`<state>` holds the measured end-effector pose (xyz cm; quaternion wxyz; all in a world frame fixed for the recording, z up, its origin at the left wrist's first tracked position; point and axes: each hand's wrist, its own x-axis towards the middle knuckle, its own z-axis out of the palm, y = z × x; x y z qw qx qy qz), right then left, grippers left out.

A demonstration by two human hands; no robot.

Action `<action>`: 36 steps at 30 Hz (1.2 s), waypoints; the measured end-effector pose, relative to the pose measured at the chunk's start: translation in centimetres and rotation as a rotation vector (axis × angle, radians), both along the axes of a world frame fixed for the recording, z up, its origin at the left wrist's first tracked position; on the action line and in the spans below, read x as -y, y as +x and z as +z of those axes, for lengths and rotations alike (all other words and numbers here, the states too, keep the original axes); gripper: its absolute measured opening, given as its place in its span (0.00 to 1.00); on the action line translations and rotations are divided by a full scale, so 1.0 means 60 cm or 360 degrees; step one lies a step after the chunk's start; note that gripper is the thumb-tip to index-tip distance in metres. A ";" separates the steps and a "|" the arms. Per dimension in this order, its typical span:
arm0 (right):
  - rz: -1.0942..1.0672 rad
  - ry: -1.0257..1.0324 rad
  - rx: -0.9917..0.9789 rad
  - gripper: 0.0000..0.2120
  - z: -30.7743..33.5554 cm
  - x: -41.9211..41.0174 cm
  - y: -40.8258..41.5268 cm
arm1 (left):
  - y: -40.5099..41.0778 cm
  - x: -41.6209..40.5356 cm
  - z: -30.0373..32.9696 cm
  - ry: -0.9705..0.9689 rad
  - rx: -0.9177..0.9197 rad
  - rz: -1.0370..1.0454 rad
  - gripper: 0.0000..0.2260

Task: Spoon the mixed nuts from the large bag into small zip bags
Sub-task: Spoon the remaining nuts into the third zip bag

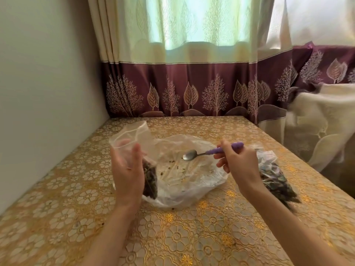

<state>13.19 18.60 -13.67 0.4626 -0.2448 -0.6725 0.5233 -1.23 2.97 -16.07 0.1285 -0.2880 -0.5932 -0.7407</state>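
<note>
Holding small zip bag (134, 150) upright, left grip (127, 169) curled around it, nuts at bottom. Right grip (240, 160) pinching spoon (207, 152), bowl empty over flattened large bag (188, 177), centre counter (211, 227).

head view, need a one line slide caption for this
Left hand holds a small zip bag open while the right hand holds an empty purple-handled spoon above the nearly emptied large bag.

Surface (192, 237): my gold cloth, embossed with cream flower medallions.
Spoon (206, 152): purple handle, silver bowl.
Small zip bag (134, 143): clear, dark brown-green mix inside.
Large bag (192, 175): cloudy white, speckled with crumbs.
Curtain (192, 73): cream over maroon, with pale trees and leaves.
</note>
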 end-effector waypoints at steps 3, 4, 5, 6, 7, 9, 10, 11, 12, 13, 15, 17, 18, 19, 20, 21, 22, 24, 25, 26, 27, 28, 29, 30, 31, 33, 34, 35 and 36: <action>-0.0096 0.0114 0.0213 0.17 -0.014 -0.005 -0.006 | -0.014 0.007 -0.003 0.0065 0.0023 0.0132 0.18; -0.0110 0.0139 0.0257 0.16 -0.018 -0.006 -0.008 | -0.016 0.007 -0.004 0.0048 0.0032 0.0156 0.18; -0.0113 0.0160 0.0286 0.16 -0.021 -0.006 -0.008 | -0.016 0.007 -0.006 0.0027 0.0039 0.0176 0.19; -0.0109 0.0173 0.0305 0.15 -0.025 -0.007 -0.009 | -0.016 0.006 -0.007 0.0007 0.0041 0.0194 0.19; -0.0098 0.0166 0.0310 0.15 -0.028 -0.007 -0.009 | -0.016 0.005 -0.009 -0.0012 0.0036 0.0208 0.19; -0.0042 0.0093 0.0281 0.15 -0.033 -0.007 -0.010 | -0.015 0.003 -0.010 -0.0045 0.0011 0.0236 0.18; 0.0003 0.0052 0.0260 0.15 -0.035 -0.007 -0.011 | -0.014 0.002 -0.010 -0.0044 -0.0002 0.0238 0.18; 0.0052 0.0020 0.0240 0.15 -0.036 -0.005 -0.012 | -0.012 0.001 -0.009 -0.0029 -0.0014 0.0224 0.17; 0.0096 0.0002 0.0224 0.15 -0.037 -0.003 -0.012 | -0.011 0.000 -0.008 -0.0017 -0.0027 0.0210 0.16; 0.0132 -0.0005 0.0210 0.15 -0.038 -0.001 -0.012 | -0.010 -0.001 -0.008 -0.0016 -0.0046 0.0204 0.15; 0.0186 -0.0014 0.0181 0.16 -0.040 0.005 -0.012 | -0.009 -0.002 -0.008 -0.0030 -0.0073 0.0214 0.15; 0.0243 -0.0053 0.0141 0.18 -0.040 0.012 -0.011 | -0.009 -0.001 -0.008 -0.0017 -0.0056 0.0220 0.16; 0.0275 -0.0089 0.0121 0.19 -0.040 0.015 -0.011 | -0.009 0.000 -0.007 -0.0011 -0.0045 0.0217 0.15; 0.0307 -0.0138 0.0101 0.20 -0.041 0.017 -0.011 | -0.010 0.000 -0.008 -0.0007 -0.0039 0.0211 0.14; 0.0337 -0.0204 0.0090 0.20 -0.041 0.020 -0.011 | -0.010 0.001 -0.008 -0.0006 -0.0037 0.0205 0.13; 0.0368 -0.0289 0.0089 0.20 -0.042 0.021 -0.011 | -0.010 0.002 -0.007 -0.0004 -0.0037 0.0203 0.11; 0.0400 -0.0391 0.0094 0.19 -0.042 0.022 -0.012 | -0.010 0.002 -0.007 -0.0003 -0.0039 0.0205 0.10; 0.0443 -0.0622 0.0075 0.18 -0.043 0.021 -0.013 | -0.008 0.002 -0.005 -0.0003 -0.0048 0.0220 0.08; 0.0447 -0.0712 0.0043 0.18 -0.043 0.021 -0.013 | -0.007 0.002 -0.005 0.0001 -0.0055 0.0228 0.07; 0.0437 -0.0753 0.0015 0.17 -0.042 0.020 -0.014 | -0.007 0.002 -0.004 0.0006 -0.0060 0.0230 0.07; 0.0424 -0.0737 0.0001 0.17 -0.041 0.019 -0.015 | -0.007 0.001 -0.004 0.0006 -0.0064 0.0226 0.08; 0.0421 -0.0685 -0.0003 0.17 -0.039 0.018 -0.017 | -0.007 0.001 -0.005 0.0001 -0.0066 0.0215 0.09; 0.0426 -0.0623 -0.0007 0.17 -0.037 0.018 -0.020 | -0.007 0.002 -0.005 -0.0004 -0.0066 0.0202 0.09; 0.0432 -0.0572 -0.0013 0.17 -0.034 0.018 -0.024 | -0.007 0.002 -0.006 -0.0010 -0.0063 0.0194 0.09; 0.0433 -0.0539 -0.0020 0.17 -0.030 0.018 -0.029 | -0.007 0.003 -0.006 -0.0015 -0.0060 0.0196 0.09; 0.0415 -0.0503 -0.0015 0.16 -0.024 0.019 -0.038 | -0.007 0.004 -0.007 -0.0030 -0.0053 0.0207 0.09; 0.0400 -0.0496 -0.0001 0.16 -0.021 0.018 -0.043 | -0.006 0.004 -0.007 -0.0035 -0.0043 0.0211 0.09; 0.0388 -0.0489 0.0019 0.16 -0.020 0.017 -0.047 | -0.006 0.004 -0.007 -0.0037 -0.0025 0.0209 0.09; 0.0383 -0.0478 0.0046 0.16 -0.019 0.016 -0.050 | -0.006 0.004 -0.007 -0.0037 -0.0008 0.0203 0.09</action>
